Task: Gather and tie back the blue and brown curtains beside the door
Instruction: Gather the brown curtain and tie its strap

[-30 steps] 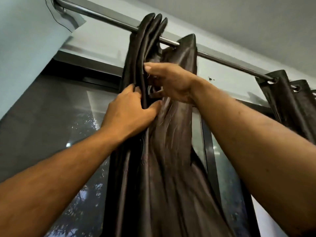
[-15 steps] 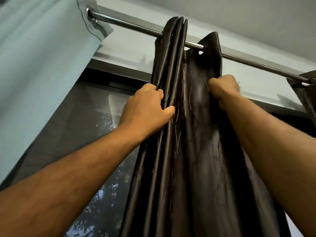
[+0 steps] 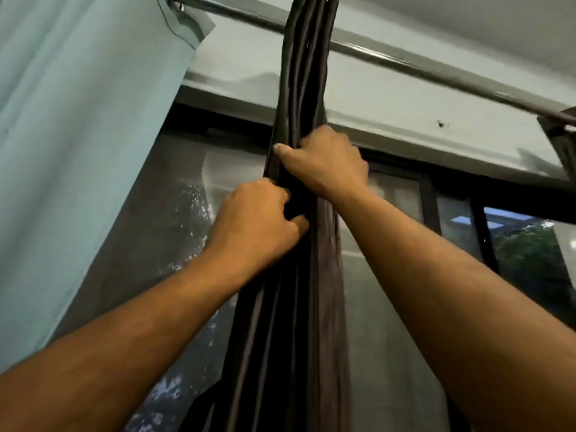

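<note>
blue curtain (image 3: 78, 135) left, rod (image 3: 405, 62) overhead

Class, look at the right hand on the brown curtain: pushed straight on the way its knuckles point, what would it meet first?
The right hand grips the brown curtain, so probably more curtain, then the blue curtain; depth unclear.

Both bare forearms are being held raised, reaching up and forward. The left hand (image 3: 254, 218) is being kept lower, fingers curled and thumb pressed inward in a grip. The right hand (image 3: 324, 160) is being held just above it, fingers wrapped, thumb extended leftward.
</note>
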